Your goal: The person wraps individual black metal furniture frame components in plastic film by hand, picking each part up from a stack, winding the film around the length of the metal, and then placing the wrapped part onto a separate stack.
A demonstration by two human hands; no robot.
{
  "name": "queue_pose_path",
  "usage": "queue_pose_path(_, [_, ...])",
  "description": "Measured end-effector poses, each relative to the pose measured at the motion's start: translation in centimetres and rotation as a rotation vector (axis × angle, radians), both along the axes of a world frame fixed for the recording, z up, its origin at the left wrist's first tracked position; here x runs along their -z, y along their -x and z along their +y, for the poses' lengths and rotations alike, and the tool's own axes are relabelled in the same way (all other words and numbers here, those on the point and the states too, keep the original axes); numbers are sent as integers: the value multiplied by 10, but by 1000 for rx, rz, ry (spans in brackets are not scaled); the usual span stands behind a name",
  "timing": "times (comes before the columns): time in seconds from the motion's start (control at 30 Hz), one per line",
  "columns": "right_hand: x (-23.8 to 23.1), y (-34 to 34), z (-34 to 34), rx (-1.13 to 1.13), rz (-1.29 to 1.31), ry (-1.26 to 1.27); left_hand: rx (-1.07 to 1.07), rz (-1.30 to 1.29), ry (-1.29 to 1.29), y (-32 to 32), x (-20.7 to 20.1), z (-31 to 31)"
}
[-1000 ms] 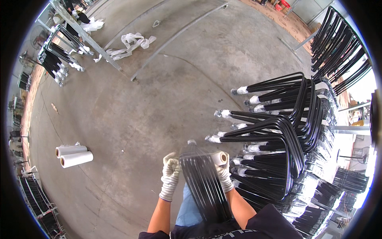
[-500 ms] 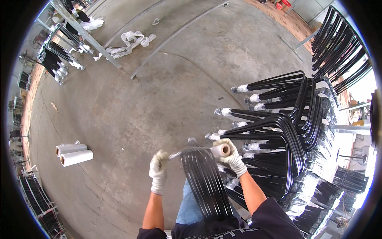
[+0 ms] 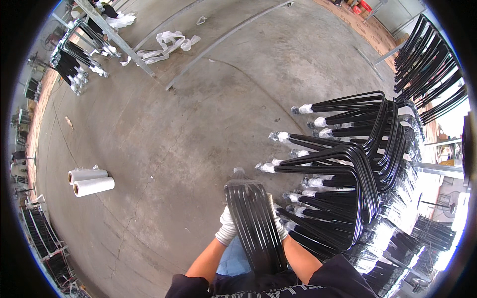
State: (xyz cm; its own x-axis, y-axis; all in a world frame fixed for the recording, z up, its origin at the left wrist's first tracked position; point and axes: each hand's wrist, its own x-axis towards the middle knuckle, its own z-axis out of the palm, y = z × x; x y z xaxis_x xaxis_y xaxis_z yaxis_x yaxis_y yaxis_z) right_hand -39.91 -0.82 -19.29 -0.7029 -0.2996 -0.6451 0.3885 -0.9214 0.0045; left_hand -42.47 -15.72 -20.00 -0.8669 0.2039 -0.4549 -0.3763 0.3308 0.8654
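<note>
A bundle of black metal tubes (image 3: 253,223) stands in front of me, leaning toward my body, with clear plastic film around its far end. My left hand (image 3: 227,226), in a white knit glove, is at the bundle's left side; its fingers are hidden behind the tubes. On the other side my right hand (image 3: 279,224), gloved too, reaches behind the bundle, closed by the roll of plastic film. Only a narrow edge of that film roll (image 3: 270,199) shows past the tubes.
To the right lie several bent black tube frames (image 3: 343,159) with film-wrapped ends. Two white film rolls (image 3: 94,186) lie on the concrete floor at left. Scrap film (image 3: 171,44) lies beside metal rails (image 3: 218,44) farther off. More black tubes (image 3: 427,64) stand at far right.
Both hands have come down and in from either side of the bundle's far end to behind it. The film roll, earlier in plain sight in my right hand, is now mostly hidden.
</note>
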Motion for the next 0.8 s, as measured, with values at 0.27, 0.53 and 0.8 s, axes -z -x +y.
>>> queue_pose_path(0.27, [7, 15, 0, -41, -45, 47, -64, 5, -367, -11, 63, -9])
queue_pose_path(0.53, [-4, 86, 48, -445, 673, -1069, 4, 198, -84, 37, -12, -12])
queue_pose_path(0.8, [-45, 152, -30, -1166, 1517, -921, -46, 144, -215, 27, 3, -21])
